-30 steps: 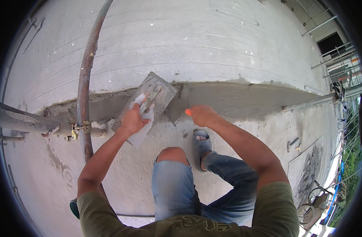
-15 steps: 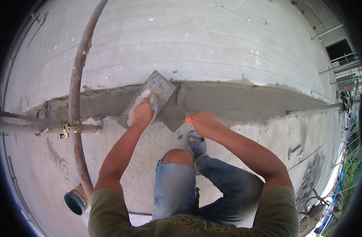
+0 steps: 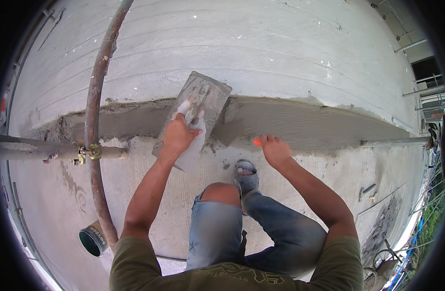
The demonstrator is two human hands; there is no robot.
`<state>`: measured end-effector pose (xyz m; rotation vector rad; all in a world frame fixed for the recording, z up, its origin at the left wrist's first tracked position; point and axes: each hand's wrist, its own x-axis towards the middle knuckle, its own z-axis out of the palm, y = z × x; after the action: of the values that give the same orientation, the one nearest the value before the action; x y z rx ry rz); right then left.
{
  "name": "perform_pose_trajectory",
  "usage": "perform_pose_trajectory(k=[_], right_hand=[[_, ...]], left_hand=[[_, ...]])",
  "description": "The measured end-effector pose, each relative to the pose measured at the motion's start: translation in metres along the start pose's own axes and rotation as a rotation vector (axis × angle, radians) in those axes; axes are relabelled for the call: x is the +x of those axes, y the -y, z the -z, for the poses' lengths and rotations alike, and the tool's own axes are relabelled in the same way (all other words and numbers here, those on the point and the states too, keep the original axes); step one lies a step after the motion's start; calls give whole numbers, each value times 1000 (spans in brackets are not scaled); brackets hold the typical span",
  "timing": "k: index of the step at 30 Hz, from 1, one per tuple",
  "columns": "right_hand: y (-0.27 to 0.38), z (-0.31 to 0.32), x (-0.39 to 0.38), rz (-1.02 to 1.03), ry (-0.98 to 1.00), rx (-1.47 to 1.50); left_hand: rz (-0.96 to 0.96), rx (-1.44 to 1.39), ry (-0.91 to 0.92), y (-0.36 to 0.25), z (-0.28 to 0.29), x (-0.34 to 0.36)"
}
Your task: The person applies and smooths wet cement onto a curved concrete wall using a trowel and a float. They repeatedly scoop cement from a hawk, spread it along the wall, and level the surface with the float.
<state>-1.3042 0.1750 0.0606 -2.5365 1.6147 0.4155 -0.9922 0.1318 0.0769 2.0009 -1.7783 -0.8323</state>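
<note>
My left hand (image 3: 179, 135) is closed around a rectangular grey plastering float (image 3: 209, 104), its face smeared with mortar. The float is tilted across the band of wet mortar (image 3: 300, 121) along the foot of the wall. To its right, my right hand (image 3: 276, 151) grips the orange handle (image 3: 257, 142) of a trowel. The grey trowel blade (image 3: 230, 132) points left, close beside the float's right edge and over the mortar. Whether blade and float touch, I cannot tell.
A rusty scaffold pole (image 3: 94, 92) rises at left, clamped to a horizontal pipe (image 3: 43, 149). Behind it stands a bucket (image 3: 94, 238). Another pipe (image 3: 394, 142) juts in from the right. A hammer (image 3: 366, 192) lies on the floor at right. My sandalled foot (image 3: 246, 175) is just below the mortar.
The float has moved slightly up and to the right in my left hand. My right hand has shifted right, and the trowel blade has moved up and right with it.
</note>
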Motion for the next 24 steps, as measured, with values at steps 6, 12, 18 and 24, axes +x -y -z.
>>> perform_pose_trajectory(k=[6,12,18,24], right_hand=[[20,9,29,109,-150,-3],[-20,37,-21,2,-150,263],[-15,18,-62,-144,190,812],[43,-23,-24,100,266,1079]], left_hand=[[41,-2,164,-14,-22,1],[118,-54,-64,84,-46,34],[658,-1308,133,100,-56,13],[524,-2093,139,95,-103,-19]])
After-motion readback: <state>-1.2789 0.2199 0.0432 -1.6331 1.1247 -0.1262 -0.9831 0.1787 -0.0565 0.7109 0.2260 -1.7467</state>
